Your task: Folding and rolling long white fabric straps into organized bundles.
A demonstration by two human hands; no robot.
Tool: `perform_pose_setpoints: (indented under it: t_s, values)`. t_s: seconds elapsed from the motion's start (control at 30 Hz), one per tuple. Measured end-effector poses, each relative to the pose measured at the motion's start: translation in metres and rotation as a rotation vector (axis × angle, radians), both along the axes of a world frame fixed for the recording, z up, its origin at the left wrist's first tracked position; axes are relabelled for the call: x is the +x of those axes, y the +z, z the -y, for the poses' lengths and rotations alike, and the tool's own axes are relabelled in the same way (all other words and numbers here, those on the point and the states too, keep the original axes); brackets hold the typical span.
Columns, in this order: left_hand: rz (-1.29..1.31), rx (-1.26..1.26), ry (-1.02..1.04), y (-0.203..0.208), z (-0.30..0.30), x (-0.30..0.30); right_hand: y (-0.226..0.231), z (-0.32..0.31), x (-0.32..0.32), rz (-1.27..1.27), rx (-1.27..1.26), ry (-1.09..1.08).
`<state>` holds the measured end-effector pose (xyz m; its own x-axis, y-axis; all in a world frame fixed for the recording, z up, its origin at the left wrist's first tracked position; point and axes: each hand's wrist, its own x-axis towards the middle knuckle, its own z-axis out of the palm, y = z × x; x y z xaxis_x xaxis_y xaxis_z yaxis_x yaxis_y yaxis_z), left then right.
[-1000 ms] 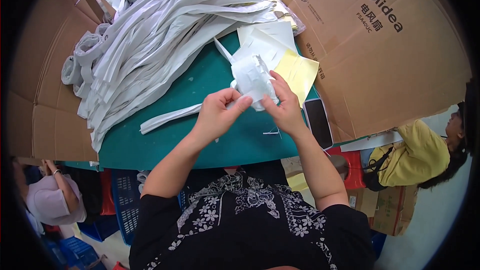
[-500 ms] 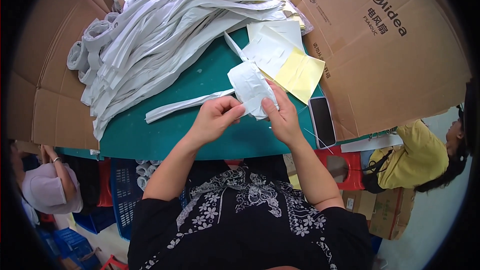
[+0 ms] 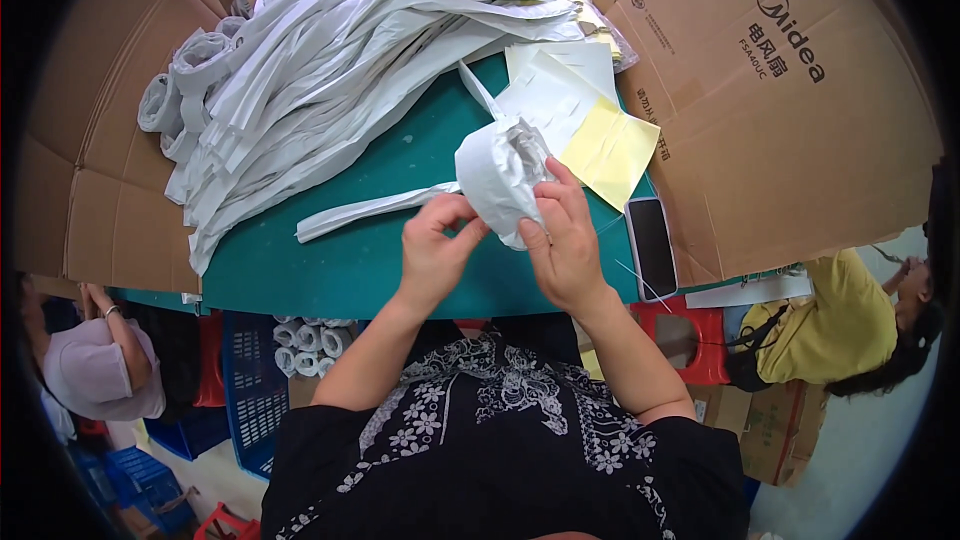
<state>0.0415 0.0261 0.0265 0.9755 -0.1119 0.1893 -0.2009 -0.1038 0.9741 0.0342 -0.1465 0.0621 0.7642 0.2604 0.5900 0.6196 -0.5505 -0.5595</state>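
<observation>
Above the table's near half I hold a coiled white strip (image 3: 487,176), crinkled like thin paper or fabric, its hollow opening tilted toward the right. My right hand (image 3: 568,240) grips it from the right, thumb outside at the bottom and fingers at the opening's rim. At the lower left edge of the coil, the thumb and forefinger of my left hand (image 3: 437,248) are pinched together; the spot they hold is partly hidden. A folded white strip (image 3: 375,212) lies on the table, running from the left to behind the coil. Another narrow tail rises behind it.
A big heap of white strips (image 3: 370,70) covers the back left, with rolled coils (image 3: 200,52) beside it. White and yellow sheets (image 3: 610,155), a phone (image 3: 652,248) and a cardboard box (image 3: 740,110) lie right. Below the green table (image 3: 290,275) stands a blue basket (image 3: 250,390). Two people sit at the sides.
The coil has turned so its hollow opening now shows. My left fingers have shifted slightly down and left along its edge; the right fingers have moved up to the rim.
</observation>
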Motion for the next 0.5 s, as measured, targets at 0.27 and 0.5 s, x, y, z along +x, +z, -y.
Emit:
perform_pose_setpoints:
  t_s: [0.27, 0.5]
  values:
    - [-0.497, -0.962, -0.418, -0.003, 0.004, -0.010, 0.005, -0.004, -0.002, 0.105, -0.195, 0.108]
    - [-0.383, -0.944, -0.430, -0.019, 0.001, -0.007, 0.014, -0.003, -0.003, 0.060, -0.193, 0.127]
